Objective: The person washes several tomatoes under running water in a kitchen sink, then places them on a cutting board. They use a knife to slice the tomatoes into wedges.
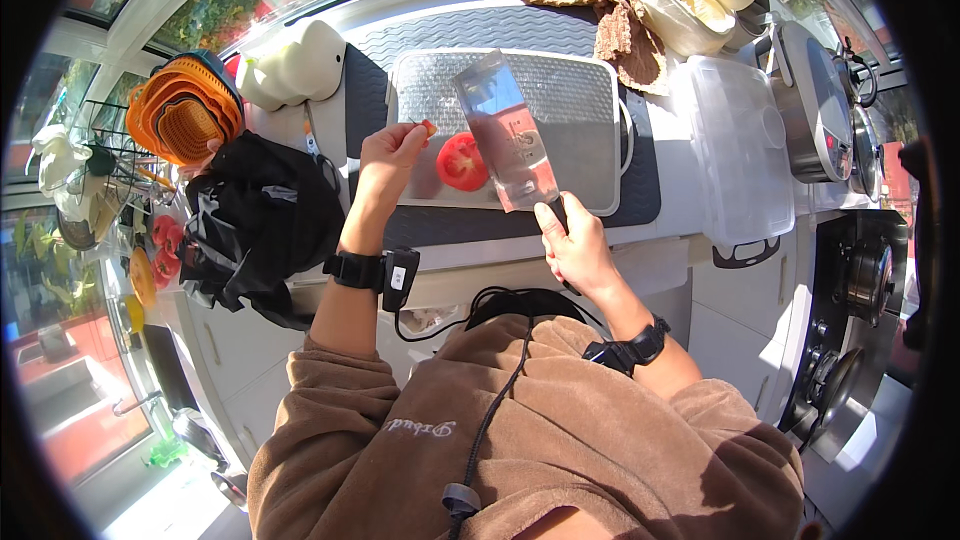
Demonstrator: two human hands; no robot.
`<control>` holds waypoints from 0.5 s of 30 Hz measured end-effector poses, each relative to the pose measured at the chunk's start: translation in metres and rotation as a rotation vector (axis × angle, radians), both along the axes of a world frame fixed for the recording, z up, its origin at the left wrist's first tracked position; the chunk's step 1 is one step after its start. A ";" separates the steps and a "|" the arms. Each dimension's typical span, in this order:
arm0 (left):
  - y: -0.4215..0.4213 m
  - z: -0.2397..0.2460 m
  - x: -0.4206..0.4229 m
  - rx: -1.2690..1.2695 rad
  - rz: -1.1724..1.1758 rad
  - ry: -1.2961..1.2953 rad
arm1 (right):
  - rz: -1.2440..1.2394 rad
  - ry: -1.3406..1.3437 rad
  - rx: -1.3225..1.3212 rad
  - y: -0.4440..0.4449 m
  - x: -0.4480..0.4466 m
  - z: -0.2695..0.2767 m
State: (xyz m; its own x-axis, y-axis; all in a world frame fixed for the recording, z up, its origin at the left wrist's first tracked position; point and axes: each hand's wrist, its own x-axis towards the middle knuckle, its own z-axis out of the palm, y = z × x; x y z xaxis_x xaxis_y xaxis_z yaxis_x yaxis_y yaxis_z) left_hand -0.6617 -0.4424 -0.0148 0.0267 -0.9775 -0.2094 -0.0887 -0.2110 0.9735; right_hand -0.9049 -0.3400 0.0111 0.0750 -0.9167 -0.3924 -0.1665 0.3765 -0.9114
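In my right hand is the dark handle of a wide-bladed kitchen cleaver, its shiny blade tilted over the cutting board with the tip away from me. My left hand pinches a small red and yellowish piece, perhaps tomato, above the board's left part. Between the hands a tomato lies with its cut face up, its right edge partly behind the blade. The board has a dimpled metallic-looking surface and a pale rim, and rests on a dark grey mat.
Left stand a black plastic bag, nested orange colanders, several tomatoes and a scissors-like tool. A brown cloth, an open cream bin, a clear plastic container and a cooker stand right.
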 end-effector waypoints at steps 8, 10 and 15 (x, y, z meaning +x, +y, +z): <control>0.148 0.039 0.066 -0.175 0.164 -0.217 | -0.126 -0.070 -0.064 0.006 -0.027 0.013; 0.203 0.031 0.080 0.024 0.305 -0.214 | -0.143 -0.076 -0.018 0.009 -0.033 0.017; 0.312 -0.040 0.100 0.482 0.460 -0.442 | -0.143 -0.017 -0.015 0.005 -0.036 0.025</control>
State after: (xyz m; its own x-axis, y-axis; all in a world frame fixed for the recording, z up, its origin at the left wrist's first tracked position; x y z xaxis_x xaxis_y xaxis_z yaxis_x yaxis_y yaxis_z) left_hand -0.5616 -0.1303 -0.0546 0.5846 -0.6529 -0.4817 -0.2466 -0.7086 0.6611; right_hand -0.9410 -0.3349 0.0361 -0.0505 -0.9243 -0.3784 -0.0965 0.3816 -0.9193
